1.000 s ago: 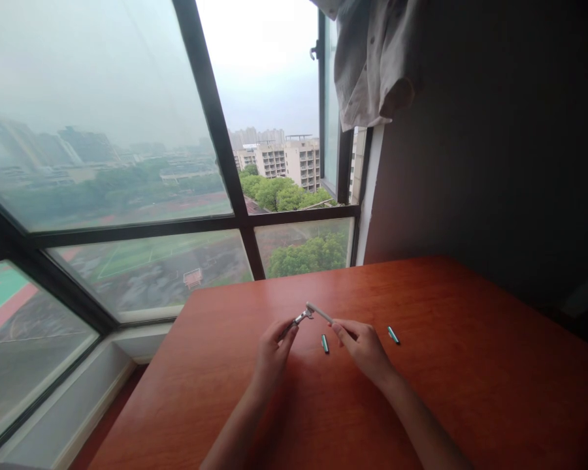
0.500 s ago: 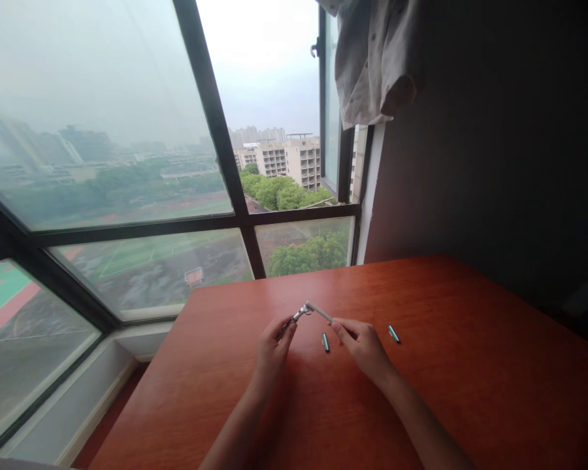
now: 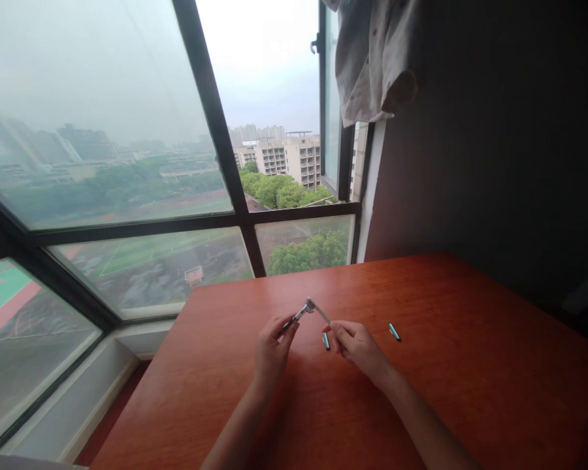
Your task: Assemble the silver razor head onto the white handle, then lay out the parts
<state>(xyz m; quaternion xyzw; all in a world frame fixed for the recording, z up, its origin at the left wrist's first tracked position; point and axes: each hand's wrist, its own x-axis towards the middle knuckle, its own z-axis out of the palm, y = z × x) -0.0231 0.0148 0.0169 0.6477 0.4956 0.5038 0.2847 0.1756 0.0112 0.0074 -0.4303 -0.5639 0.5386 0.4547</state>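
Observation:
My left hand [image 3: 273, 343] is closed around a razor handle [image 3: 298, 315], silver and dark, its metal head end pointing up and to the right. Between the fingertips of my right hand [image 3: 357, 346] is a slim pale stick [image 3: 321, 312], with its far tip at the razor's head end; whether they touch I cannot tell. The stick's exact kind does not show. Just left of my right fingers, a small green-and-black razor cartridge [image 3: 326, 341] lies on the table. A second razor cartridge [image 3: 394, 332] lies to the right of that hand.
The reddish-brown wooden table [image 3: 215, 378] extends beneath both hands to the window side. Dark window frames [image 3: 142, 230] stand beyond its far edge, one pane open. A grey garment [image 3: 372, 65] hangs at the upper right beside a dark wall [image 3: 470, 163].
The razor handle has turned slightly in my left hand, and its head faces another way. The stick now slants more steeply, and my right fingers have shifted a little left.

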